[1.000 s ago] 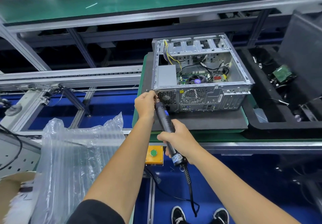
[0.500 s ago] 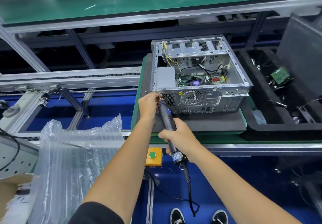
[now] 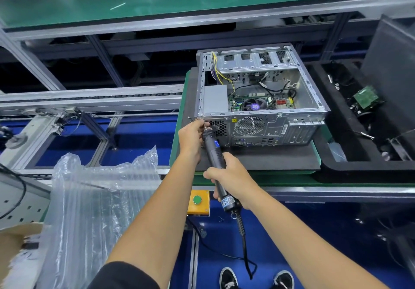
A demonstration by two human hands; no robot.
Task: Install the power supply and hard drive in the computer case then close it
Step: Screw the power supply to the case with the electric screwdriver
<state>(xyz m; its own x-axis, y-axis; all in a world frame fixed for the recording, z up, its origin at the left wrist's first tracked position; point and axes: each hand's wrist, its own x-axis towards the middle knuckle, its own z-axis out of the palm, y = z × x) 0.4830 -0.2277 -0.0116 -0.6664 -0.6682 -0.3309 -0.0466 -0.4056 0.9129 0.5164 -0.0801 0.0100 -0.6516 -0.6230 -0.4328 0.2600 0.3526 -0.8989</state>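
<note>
Head view puts the open silver metal computer case (image 3: 261,100) on its side as my landmark, resting on a dark foam mat (image 3: 269,159). Far to its left I see a clear inflated air-cushion packing bag (image 3: 89,210). Nearer, below the case's left corner, sits a yellow switch box with a green button (image 3: 198,201). My left hand (image 3: 190,139) is at the case's rear left corner, fingers curled together and pinching around the tip of the screwdriver, against the perforated rear panel. My right hand (image 3: 229,179) sits just below the case, fingers wrapped tight round the black corded electric screwdriver (image 3: 214,157), which slants up toward that corner. Inside the case, at its left end, lies the grey boxy power supply (image 3: 215,98); to its right I make out the green motherboard with a round fan (image 3: 252,106). Right of the case stands a black foam tray of loose parts (image 3: 341,118). I cannot make out a hard drive.
</note>
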